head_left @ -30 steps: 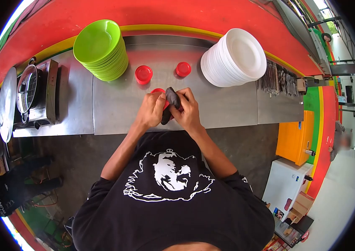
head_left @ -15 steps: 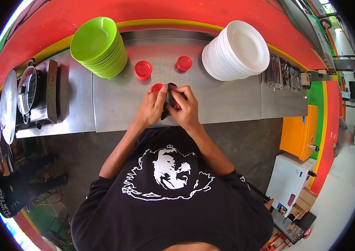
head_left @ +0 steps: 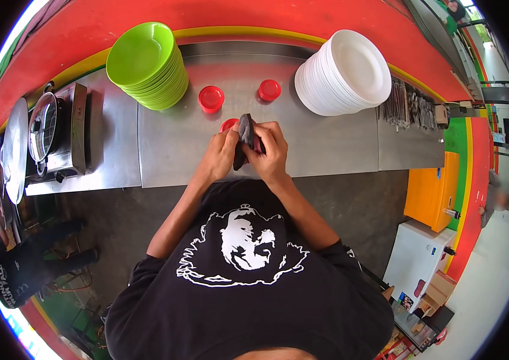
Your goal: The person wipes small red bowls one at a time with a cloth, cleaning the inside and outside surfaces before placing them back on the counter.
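A dark cloth [head_left: 245,133] is bunched between my two hands, above the front part of the steel counter. My left hand [head_left: 219,155] is closed on its left side, the thumb up near the fold. On the other side my right hand [head_left: 271,153] grips the cloth with bent fingers, and a dark reddish patch shows beside those fingers. Just beyond my left fingertips a small red bowl [head_left: 228,124] is partly hidden. Two more small red bowls, one on the left [head_left: 211,99] and one on the right [head_left: 269,90], stand farther back on the counter.
Tall stacks of green plates [head_left: 149,66] and white plates [head_left: 344,75] flank the red bowls. A stove [head_left: 74,132] with a lidded pan [head_left: 43,127] is at the left, cutlery [head_left: 410,105] at the right. A dark-clothed person [head_left: 20,264] shows at lower left.
The cloth has turned slightly in my hands, with more of its upper end showing above the fingers. The whole view has shifted a little; the bowls and stacks keep their places.
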Available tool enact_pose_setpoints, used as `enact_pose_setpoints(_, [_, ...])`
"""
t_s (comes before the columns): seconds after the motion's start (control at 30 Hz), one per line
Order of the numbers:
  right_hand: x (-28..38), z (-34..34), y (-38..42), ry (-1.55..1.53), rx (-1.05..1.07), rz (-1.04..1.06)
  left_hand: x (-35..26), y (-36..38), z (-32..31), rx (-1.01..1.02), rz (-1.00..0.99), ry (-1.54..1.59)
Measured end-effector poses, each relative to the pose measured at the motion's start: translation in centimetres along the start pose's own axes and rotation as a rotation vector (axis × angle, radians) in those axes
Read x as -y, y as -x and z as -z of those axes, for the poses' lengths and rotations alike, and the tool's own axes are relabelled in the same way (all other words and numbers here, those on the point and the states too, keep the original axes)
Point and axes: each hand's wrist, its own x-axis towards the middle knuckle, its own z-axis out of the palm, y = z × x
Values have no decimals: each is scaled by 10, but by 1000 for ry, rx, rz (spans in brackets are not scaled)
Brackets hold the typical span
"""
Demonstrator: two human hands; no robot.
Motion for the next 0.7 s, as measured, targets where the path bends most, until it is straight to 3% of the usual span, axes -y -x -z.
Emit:
enact_pose_setpoints(0.07, [6, -6, 0, 9, -84, -30, 1, -1, -2, -53, -34, 72])
enact_pose_setpoints(0.17, [11, -12, 0, 56, -49, -125, 2, 1, -4, -183, -134, 44])
enact_pose_setpoints(0.33, [22, -7, -3, 7, 121, -253, -7, 10, -5, -285, -313, -199])
enact_pose_setpoints(0.4, [23, -8, -8, -56, 210, -245, -4, 6, -2, -282, -311, -129])
enact_pose_setpoints(0.6, [17, 8, -16, -343, 536, -285, 17, -7, -1, -199, -96, 368])
enact_pose_setpoints(0.7, [25, 12, -16, -457, 417, -270, 12, -4, -2, -176, 67, 582])
